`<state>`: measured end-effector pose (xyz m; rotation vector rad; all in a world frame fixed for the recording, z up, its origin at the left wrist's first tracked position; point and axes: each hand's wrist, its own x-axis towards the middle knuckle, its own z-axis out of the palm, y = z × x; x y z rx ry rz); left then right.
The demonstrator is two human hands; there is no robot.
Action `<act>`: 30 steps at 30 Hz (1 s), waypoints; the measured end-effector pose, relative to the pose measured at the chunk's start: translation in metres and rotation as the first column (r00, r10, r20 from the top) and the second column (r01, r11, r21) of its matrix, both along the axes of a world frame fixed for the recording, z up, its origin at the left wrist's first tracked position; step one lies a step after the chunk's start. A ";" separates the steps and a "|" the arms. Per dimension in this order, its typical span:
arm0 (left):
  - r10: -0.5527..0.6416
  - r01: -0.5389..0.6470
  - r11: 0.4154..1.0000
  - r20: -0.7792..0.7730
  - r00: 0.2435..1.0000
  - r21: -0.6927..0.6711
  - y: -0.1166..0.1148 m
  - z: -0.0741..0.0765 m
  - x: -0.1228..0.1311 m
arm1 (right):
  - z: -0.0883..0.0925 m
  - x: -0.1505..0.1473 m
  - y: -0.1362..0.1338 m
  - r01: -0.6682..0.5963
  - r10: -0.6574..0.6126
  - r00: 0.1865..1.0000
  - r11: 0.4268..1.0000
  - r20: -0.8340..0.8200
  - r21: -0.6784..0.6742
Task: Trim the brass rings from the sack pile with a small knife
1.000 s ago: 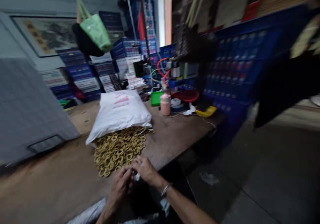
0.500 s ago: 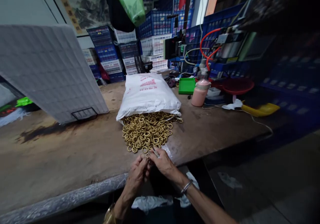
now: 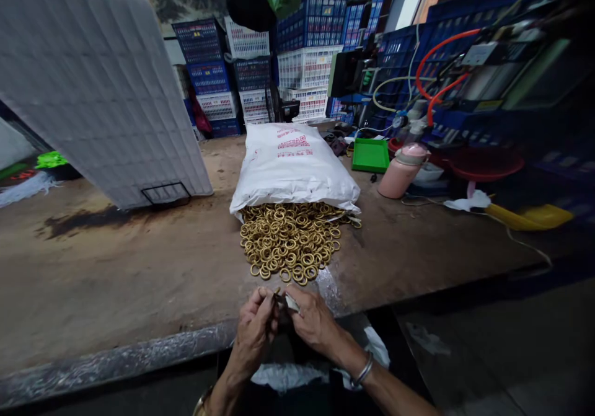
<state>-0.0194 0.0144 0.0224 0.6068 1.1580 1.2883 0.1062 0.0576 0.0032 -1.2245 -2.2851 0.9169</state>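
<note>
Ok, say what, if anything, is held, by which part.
The left hand pinches what looks like a ring by its edge; the right hand grips a pale object, which part unclear.

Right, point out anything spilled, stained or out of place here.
A dark stain marks the table by the foot of the panel, unlike the plainer brown around it. Rings lie loose at the near end of the sack, as if spilled, perhaps on purpose. A pale scrap on the floor looks like litter.
</note>
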 end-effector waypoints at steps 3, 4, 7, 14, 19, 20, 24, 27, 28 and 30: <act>0.004 -0.004 1.000 0.018 1.000 -0.010 0.001 -0.001 -0.001 | 0.002 -0.001 -0.002 -0.015 0.014 0.996 1.000 0.091 0.011; -0.003 0.003 1.000 0.023 1.000 -0.012 0.001 -0.004 -0.002 | 0.003 -0.002 -0.002 -0.018 0.017 0.994 1.000 0.107 0.012; -0.021 0.021 1.000 0.019 1.000 -0.004 0.002 -0.012 -0.004 | 0.001 -0.003 -0.001 -0.008 0.007 0.992 1.000 0.129 0.009; 0.013 -0.014 0.999 -0.022 1.000 -0.049 0.003 -0.018 -0.006 | 0.001 -0.006 0.001 0.026 -0.023 0.989 0.999 0.145 -0.022; 0.003 -0.009 0.998 -0.095 0.995 -0.062 0.003 -0.016 -0.008 | 0.004 -0.006 0.003 0.002 -0.001 0.982 1.000 0.191 -0.002; 0.003 -0.008 0.998 -0.097 0.995 -0.055 0.003 -0.017 -0.008 | 0.004 -0.006 0.003 -0.010 0.009 0.982 1.000 0.190 0.004; -0.002 0.002 1.000 -0.137 0.991 -0.004 0.002 -0.019 -0.010 | 0.000 -0.004 0.004 -0.056 0.051 0.981 0.998 0.189 0.020; -0.008 0.005 1.000 -0.171 0.985 -0.020 -0.003 -0.016 -0.010 | -0.005 -0.002 0.005 -0.072 0.062 0.973 0.997 0.224 0.040; -0.017 0.011 0.999 -0.166 0.986 -0.041 -0.006 -0.013 -0.010 | -0.007 -0.002 0.005 -0.072 0.058 0.970 0.996 0.237 0.050; -0.038 0.030 0.997 -0.115 0.993 -0.071 -0.012 -0.007 -0.009 | -0.010 -0.001 0.006 -0.047 0.027 0.965 0.996 0.262 0.071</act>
